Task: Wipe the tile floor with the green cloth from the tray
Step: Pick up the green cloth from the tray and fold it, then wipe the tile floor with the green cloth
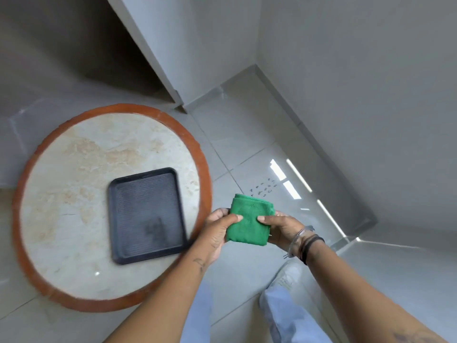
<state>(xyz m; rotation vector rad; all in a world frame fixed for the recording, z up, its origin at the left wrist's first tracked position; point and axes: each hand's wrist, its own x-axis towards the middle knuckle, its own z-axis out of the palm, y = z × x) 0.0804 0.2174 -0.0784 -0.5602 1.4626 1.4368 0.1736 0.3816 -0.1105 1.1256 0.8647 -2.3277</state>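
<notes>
A folded green cloth (250, 219) is held in the air between both hands, just right of the round table. My left hand (218, 229) grips its left edge with the thumb on top. My right hand (280, 229) grips its right edge, bracelets on the wrist. The black rectangular tray (146, 215) lies on the table with nothing in it, left of the cloth. The grey tile floor (247, 149) spreads below and beyond the hands, with a cluster of small dark marks (263, 190) on it past the cloth.
The round marble table (81, 174) with an orange-brown rim fills the left. White walls (358, 82) meet in a corner ahead and run along the right. My jeans legs and a white shoe (288, 276) stand on the floor below the hands.
</notes>
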